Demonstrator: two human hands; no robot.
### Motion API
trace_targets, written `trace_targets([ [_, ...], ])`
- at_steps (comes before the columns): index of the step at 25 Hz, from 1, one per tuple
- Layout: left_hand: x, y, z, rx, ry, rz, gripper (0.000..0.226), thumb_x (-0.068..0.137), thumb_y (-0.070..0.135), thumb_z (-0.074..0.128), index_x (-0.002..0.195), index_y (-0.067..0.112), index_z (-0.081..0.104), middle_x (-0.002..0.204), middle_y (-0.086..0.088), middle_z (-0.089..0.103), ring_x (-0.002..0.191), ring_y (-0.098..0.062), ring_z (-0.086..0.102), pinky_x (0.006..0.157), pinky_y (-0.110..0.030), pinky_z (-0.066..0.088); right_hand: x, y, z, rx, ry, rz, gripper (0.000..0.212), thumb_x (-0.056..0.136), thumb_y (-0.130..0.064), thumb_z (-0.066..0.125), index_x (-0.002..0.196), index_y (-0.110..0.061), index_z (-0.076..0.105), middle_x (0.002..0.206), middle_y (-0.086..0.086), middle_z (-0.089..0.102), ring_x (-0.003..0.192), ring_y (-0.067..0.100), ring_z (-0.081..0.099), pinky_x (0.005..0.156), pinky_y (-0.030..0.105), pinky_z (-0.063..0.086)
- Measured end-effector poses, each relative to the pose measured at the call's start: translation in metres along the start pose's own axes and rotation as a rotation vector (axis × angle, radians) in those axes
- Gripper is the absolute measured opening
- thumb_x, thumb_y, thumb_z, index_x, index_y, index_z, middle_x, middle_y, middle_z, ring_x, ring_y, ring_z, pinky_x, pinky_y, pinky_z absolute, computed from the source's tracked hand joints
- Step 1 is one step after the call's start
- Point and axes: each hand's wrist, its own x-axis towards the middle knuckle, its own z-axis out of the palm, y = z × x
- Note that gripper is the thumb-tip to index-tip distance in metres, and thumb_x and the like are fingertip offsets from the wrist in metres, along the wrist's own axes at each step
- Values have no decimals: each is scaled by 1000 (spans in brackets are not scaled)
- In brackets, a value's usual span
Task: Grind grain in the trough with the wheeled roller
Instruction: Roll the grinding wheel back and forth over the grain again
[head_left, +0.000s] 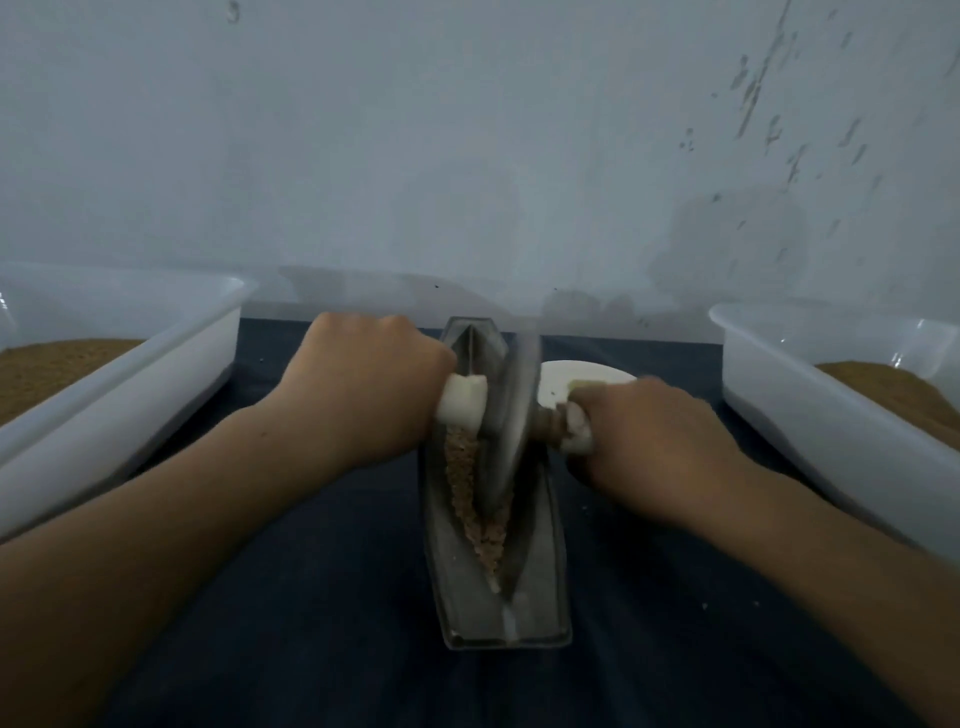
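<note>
Cloth (311, 597), dark blue, covers the surface nearest the camera, and both bare forearms come in over it from the lower corners. On the cloth stands the trough (540, 587), a narrow, boat-shaped metal vessel. Its long axis runs straight away from the person: one blunt end is close to the body and the other points at the wall. Its two sloping sides meet in a central groove. Grain (478, 514), a coarse brownish strip, lies along that groove from the near part up to the middle.

The wheeled roller (511, 415) stands on edge in the groove at about mid-length, its rim down among the grain. The grey disc lines up with the trough and leans slightly to the right at the top. Its axle crosses the trough, with a white-wrapped handle sticking out on each side.

The left hand (358, 384) has its fingers curled tight around the left handle (462, 402), just left of the disc and over the trough's left wall. The right hand (649, 447), somewhat blurred, is closed around the right handle (579, 434), outside the right wall. So the disc sits between the two fists, and the trough runs beyond them both nearer and farther.

A white plate (576, 371) shows just behind the right hand. A white plastic tub (156, 332) stands at the far left and another tub (810, 395) at the far right, each holding brown granular matter. Beyond them is a pale, marked wall (467, 156).
</note>
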Motion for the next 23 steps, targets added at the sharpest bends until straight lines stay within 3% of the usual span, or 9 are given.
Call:
trace_targets([
  [3,27,-9,30,-85,-54,-126,12,89,36,55,100,33,57,79,4,49,79,-25,62,58,-33,37,55,-7,18,-115,147,1,28,84,-35,65,74,-27,40,67,-8,43,65,23,55,54,30,31],
  [9,21,-11,19,-82,-38,-64,16,88,38,59,102,33,56,84,5,58,74,-21,60,56,-32,37,50,0,14,-57,53,-48,23,85,-36,65,81,-30,43,74,-5,50,71,26,56,56,32,34],
  [12,-19,-12,3,-133,-81,-63,20,79,46,60,92,38,46,67,11,38,57,-13,40,52,-29,30,10,0,-4,-148,170,-150,29,68,-35,71,71,-28,42,57,-12,31,45,9,31,43,23,17],
  [14,-38,-22,-6,-190,-194,-107,24,69,51,61,83,46,43,63,14,40,51,-2,35,46,-25,27,-4,-2,-24,-254,281,-201,41,45,-40,72,60,-31,35,52,-15,9,40,1,7,41,17,2],
  [16,-40,-26,-4,-228,-310,-133,22,65,53,63,78,48,45,65,16,48,55,1,43,46,-22,30,-4,0,-27,-254,256,-206,42,39,-41,67,59,-32,31,49,-16,9,37,0,7,41,15,0],
  [18,-25,-23,9,-243,-311,-176,16,69,48,62,82,44,52,71,14,50,61,-8,50,54,-26,39,8,-1,-14,-256,155,-155,38,52,-39,70,60,-30,33,49,-14,25,38,2,23,42,17,10],
  [21,7,-15,29,-179,-163,-258,11,83,37,61,93,33,59,80,6,55,68,-20,55,58,-32,37,51,-6,11,-203,193,-52,23,86,-33,64,76,-27,44,66,-6,50,56,21,48,48,26,28],
  [23,14,-10,37,-162,-58,-320,7,88,31,59,94,28,57,78,2,55,67,-22,55,57,-32,34,69,-14,14,-225,238,-10,9,94,-28,59,88,-25,52,75,-1,60,63,24,52,53,27,31],
])
